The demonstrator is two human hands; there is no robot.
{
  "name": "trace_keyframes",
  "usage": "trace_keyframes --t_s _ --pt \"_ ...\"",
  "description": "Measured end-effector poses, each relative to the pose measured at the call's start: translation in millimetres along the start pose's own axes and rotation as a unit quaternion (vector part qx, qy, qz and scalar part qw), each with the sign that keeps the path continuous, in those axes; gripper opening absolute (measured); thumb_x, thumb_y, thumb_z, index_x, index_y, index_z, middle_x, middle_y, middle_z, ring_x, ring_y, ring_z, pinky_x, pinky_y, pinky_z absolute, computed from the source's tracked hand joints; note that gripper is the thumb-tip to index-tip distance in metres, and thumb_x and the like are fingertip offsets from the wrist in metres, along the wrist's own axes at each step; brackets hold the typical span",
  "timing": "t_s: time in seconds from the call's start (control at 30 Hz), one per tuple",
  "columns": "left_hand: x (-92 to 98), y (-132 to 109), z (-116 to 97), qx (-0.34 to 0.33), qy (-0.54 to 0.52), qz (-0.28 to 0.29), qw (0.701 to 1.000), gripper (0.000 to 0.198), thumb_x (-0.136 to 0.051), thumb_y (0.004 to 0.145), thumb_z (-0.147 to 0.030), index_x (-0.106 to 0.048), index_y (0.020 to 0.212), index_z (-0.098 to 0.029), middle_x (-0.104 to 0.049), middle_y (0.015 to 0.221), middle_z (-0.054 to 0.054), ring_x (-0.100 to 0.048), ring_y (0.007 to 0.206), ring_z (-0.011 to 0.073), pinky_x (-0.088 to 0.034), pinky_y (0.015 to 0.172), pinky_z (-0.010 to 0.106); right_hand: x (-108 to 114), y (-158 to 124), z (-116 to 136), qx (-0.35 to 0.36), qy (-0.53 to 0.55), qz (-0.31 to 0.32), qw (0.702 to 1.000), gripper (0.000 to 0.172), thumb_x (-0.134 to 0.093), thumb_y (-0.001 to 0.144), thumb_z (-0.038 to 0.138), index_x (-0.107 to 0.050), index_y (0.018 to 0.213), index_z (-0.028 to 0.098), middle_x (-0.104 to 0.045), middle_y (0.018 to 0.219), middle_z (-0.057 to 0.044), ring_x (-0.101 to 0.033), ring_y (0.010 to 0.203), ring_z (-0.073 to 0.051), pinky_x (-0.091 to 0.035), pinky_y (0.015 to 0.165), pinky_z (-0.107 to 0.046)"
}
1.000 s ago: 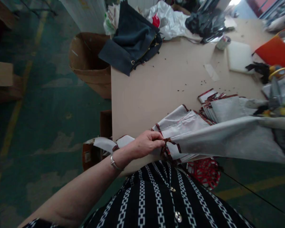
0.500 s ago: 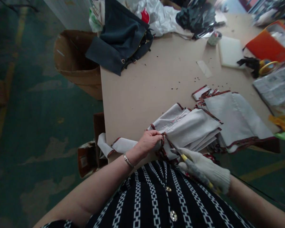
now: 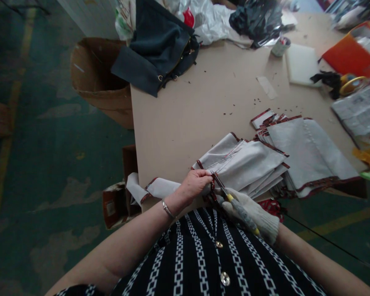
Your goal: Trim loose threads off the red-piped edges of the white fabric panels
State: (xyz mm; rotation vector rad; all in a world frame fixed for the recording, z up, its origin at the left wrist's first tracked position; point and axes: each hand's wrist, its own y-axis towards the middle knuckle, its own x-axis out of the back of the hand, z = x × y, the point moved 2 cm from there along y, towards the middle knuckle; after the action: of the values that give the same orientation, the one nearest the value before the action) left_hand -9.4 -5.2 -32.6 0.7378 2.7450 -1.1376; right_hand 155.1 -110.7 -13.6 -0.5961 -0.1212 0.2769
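Observation:
My bare left hand (image 3: 195, 183) pinches the dark red patterned edging of a pale grey fabric piece (image 3: 163, 188) at the table's front edge. Part of that piece trails left past my wrist. In a white knitted glove, my right hand (image 3: 262, 216) is closed round scissors (image 3: 241, 210) with yellow and grey handles. Their thin blades point up and left, close to the edging by my left fingertips. Whether they touch it I cannot tell. Just beyond my hands lies a stack of pale fabric pieces (image 3: 249, 162) with the same edging.
Another edged fabric stack (image 3: 308, 152) lies to the right on the beige table (image 3: 172, 119). Farther back are a dark bag (image 3: 160, 49), a black plastic bag (image 3: 255, 22), a small can (image 3: 280, 46), a white block (image 3: 302, 65) and an orange box (image 3: 353, 49). A cardboard bin (image 3: 101, 96) stands left.
My right hand has moved left and slightly up with the scissors, bringing the blades nearer my left fingertips. My left hand keeps its pinch almost in place.

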Motion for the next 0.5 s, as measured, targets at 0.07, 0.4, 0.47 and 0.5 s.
trace_keyframes --t_s 0.07,0.4,0.47,0.5 --pt "0.7 1.1 2.7 0.002 -0.002 0.004 1.000 0.008 -0.061 0.069 -0.015 -0.065 0.063 -0.013 -0.059 0.058 -0.001 -0.047 0.051 0.0078 -0.035 0.051 0.021 -1.9 1.2 -1.5 -0.004 -0.012 -0.003 1.000 0.048 -0.066 0.086 0.051 -0.061 0.124 0.021 -0.066 0.100 -0.005 -0.061 0.097 -0.028 -0.049 0.095 -0.046" --pt "3.1 1.7 5.3 -0.014 -0.005 -0.011 1.000 0.008 -0.062 0.069 -0.017 -0.065 0.063 -0.013 -0.064 0.062 0.001 -0.051 0.054 0.0084 -0.040 0.055 0.020 -7.4 3.4 -0.2 0.012 -0.031 -0.002 0.999 0.057 -0.059 0.089 0.053 -0.053 0.132 0.016 -0.064 0.113 -0.010 -0.058 0.106 -0.029 -0.044 0.101 -0.044" --pt "3.1 2.1 5.8 -0.016 0.001 -0.010 1.000 0.008 -0.061 0.069 -0.016 -0.066 0.064 -0.013 -0.064 0.063 0.001 -0.052 0.054 0.0081 -0.040 0.056 0.020 -5.3 3.9 -1.4 0.005 -0.100 -0.004 0.995 0.055 -0.058 0.089 0.053 -0.054 0.130 0.016 -0.064 0.110 -0.010 -0.056 0.113 -0.032 -0.041 0.104 -0.045" --pt "3.2 2.3 6.2 -0.016 0.004 -0.008 1.000 0.009 -0.061 0.070 -0.016 -0.066 0.064 -0.013 -0.065 0.063 0.001 -0.052 0.055 0.0083 -0.041 0.057 0.020 -4.6 4.4 -1.9 0.001 -0.123 -0.006 0.992 0.054 -0.058 0.089 0.054 -0.055 0.128 0.017 -0.065 0.105 -0.009 -0.056 0.114 -0.032 -0.041 0.104 -0.045"
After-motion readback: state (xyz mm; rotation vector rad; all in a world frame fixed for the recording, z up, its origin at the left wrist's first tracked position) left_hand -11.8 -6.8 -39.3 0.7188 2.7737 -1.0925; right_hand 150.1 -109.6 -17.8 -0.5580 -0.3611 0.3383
